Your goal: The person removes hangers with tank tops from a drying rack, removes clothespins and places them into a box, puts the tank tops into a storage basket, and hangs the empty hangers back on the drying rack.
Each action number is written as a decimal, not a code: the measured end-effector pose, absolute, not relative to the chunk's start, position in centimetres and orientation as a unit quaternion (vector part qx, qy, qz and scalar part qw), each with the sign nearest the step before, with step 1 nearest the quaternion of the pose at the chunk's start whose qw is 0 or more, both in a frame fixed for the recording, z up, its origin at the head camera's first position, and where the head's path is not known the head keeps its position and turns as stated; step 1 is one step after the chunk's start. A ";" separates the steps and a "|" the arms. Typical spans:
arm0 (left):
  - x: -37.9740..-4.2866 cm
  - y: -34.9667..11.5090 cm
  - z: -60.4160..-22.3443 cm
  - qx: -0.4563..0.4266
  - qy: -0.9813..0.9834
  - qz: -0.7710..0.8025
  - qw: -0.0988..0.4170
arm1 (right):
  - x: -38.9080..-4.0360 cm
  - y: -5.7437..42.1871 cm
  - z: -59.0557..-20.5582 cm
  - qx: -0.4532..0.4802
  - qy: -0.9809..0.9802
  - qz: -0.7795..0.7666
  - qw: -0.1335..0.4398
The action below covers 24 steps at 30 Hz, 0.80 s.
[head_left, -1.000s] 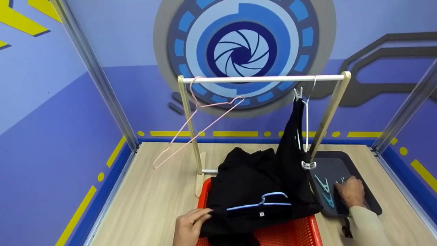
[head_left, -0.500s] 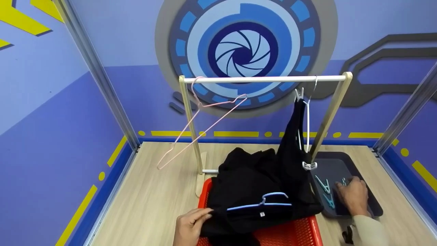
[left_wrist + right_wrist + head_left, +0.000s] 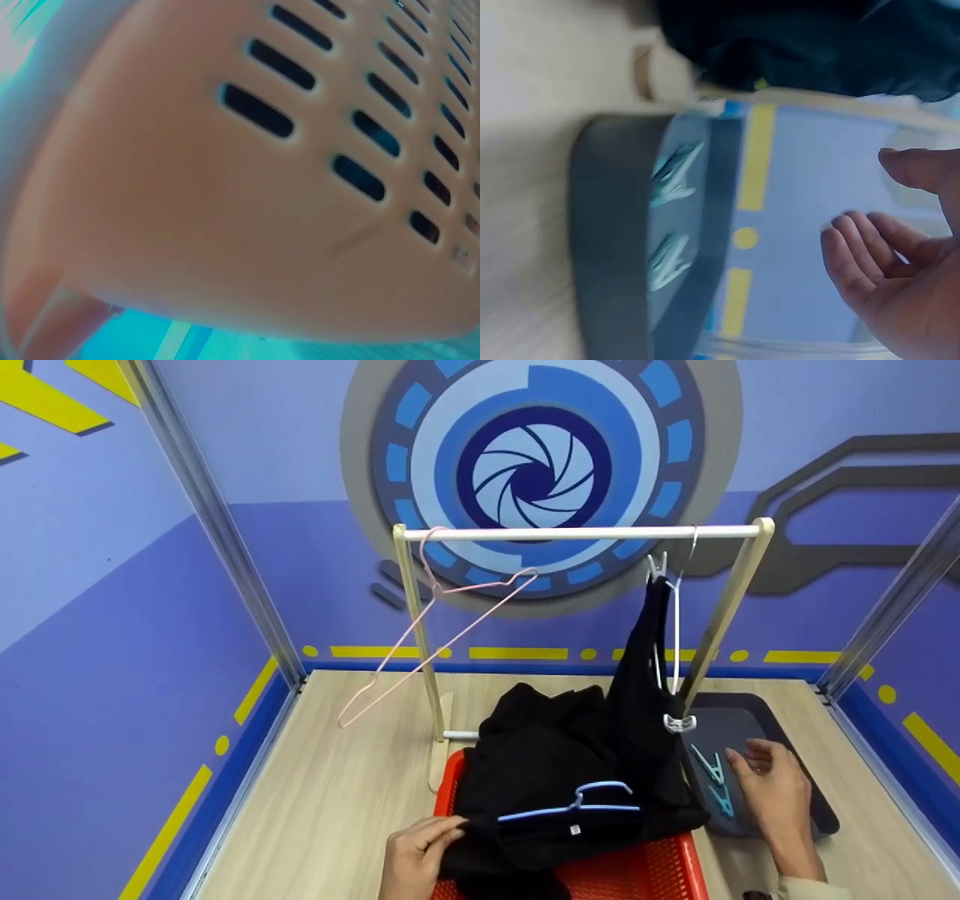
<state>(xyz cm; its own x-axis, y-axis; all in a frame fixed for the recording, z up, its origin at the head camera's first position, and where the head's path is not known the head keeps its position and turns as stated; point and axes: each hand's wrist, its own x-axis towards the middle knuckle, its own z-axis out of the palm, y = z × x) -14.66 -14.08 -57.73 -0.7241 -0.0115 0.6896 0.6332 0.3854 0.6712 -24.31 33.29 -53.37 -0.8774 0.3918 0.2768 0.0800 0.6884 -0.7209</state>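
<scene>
My left hand (image 3: 415,855) pinches the left edge of a black garment (image 3: 540,750) spread over the red basket (image 3: 660,870). A light blue hanger (image 3: 570,810) lies at the garment's neck, its hook lying on the cloth. My right hand (image 3: 776,791) is raised over the dark tray (image 3: 739,712), thumb and fingers apart. In the right wrist view that hand (image 3: 900,262) holds nothing. Teal clothespins (image 3: 709,765) lie in the tray; in the right wrist view clothespins (image 3: 675,172) lie at two spots. The left wrist view is filled by the basket's slotted wall (image 3: 180,195).
A clothes rack (image 3: 577,534) stands behind the basket. From it hang a pink hanger (image 3: 480,585) at left and a white hanger (image 3: 676,637) at right with black cloth (image 3: 637,675) clipped on it. The wooden tabletop (image 3: 322,795) extends on both sides.
My right hand has lifted off the tray's contents and spread its thumb and fingers, having been down at a teal clothespin. My left hand stays on the garment's edge.
</scene>
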 end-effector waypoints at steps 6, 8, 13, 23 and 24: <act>-14.5 -14.1 -57.7 -0.198 -0.775 -0.515 0.308 | -21.5 30.6 -51.8 -0.118 -0.889 0.388 0.214; -14.5 -14.1 -57.7 -0.200 -0.773 -0.514 0.313 | -20.5 29.7 -51.3 -0.107 -0.879 0.399 0.237; -14.6 -14.1 -57.9 -0.204 -0.767 -0.518 0.317 | -18.0 27.8 -50.3 -0.069 -0.844 0.427 0.317; -14.3 -14.0 -57.0 -0.196 -0.770 -0.538 0.281 | -14.3 24.7 -49.4 0.220 -0.695 0.515 0.451; -14.4 -13.9 -57.0 -0.194 -0.771 -0.536 0.282 | -14.1 24.2 -49.2 0.250 -0.684 0.515 0.453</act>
<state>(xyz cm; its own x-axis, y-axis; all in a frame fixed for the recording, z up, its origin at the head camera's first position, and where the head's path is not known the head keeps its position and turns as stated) -14.35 -13.91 -57.01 -0.7659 -0.0036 0.6430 0.6015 0.3493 0.7185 -14.10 24.17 -49.24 -0.4646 0.1237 0.8768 -0.8083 0.3451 -0.4770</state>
